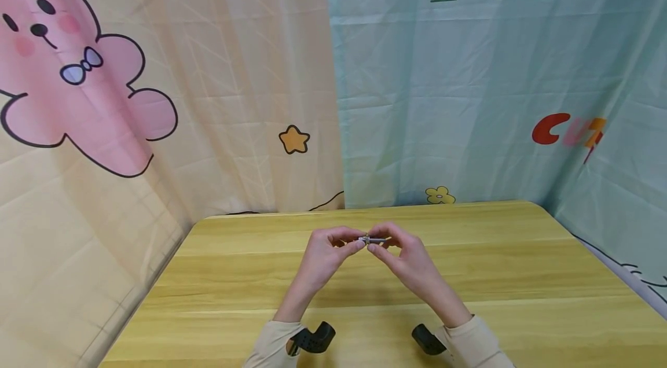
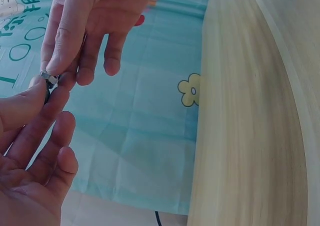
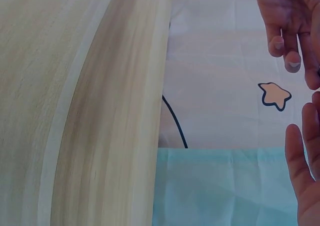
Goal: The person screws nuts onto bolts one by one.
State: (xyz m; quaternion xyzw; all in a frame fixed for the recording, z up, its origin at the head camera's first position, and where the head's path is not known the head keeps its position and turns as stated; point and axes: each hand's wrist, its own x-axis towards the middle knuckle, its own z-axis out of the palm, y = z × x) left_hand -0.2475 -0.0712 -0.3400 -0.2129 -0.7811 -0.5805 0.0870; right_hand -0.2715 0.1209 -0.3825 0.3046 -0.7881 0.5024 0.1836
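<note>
A small silvery metal bolt (image 1: 376, 239) is held up between my two hands above the table. My left hand (image 1: 324, 255) pinches its left end between thumb and fingertips. From the other side, my right hand (image 1: 411, 258) pinches the bolt with thumb and index finger. The left wrist view shows a shiny hex-shaped piece (image 2: 48, 78) between the thumbs and fingers of both hands; the fingers cover the rest. Both hands reach into the right edge of the right wrist view, where the bolt itself is hidden or cut off.
Below the hands lies a wooden table (image 1: 234, 275) with a light grain. Printed cloth (image 1: 443, 96) hangs behind it and at both sides. A black device sits at each wrist, the left one (image 1: 318, 338) and the right one (image 1: 427, 339).
</note>
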